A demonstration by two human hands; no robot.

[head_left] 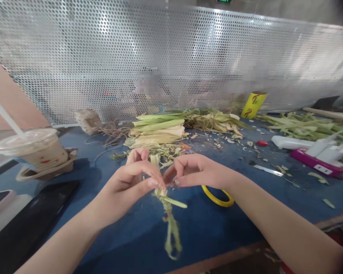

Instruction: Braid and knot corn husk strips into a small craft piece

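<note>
My left hand (pixel 137 177) pinches the upper part of a braided corn husk (pixel 167 205) between thumb and fingers. The braid hangs below the fingertips and ends in a loose pale-green loop. One short green strip sticks out of it to the right. My right hand (pixel 191 171) has its fingers curled together at the top of the same braid, close to my left fingertips. Its grip there is partly hidden. Just beyond both hands lie thin braided strands and a stack of flat corn husks (pixel 160 127).
A lidded drink cup (pixel 42 148) and black phone-like slab (pixel 37 224) are left. Twine (pixel 114 135) lies beyond. A yellow ring (pixel 217 198) sits under my right wrist. Rightward are a blade (pixel 268 170), purple power strip (pixel 320 161), yellow box (pixel 254 104) and more husks (pixel 305 127).
</note>
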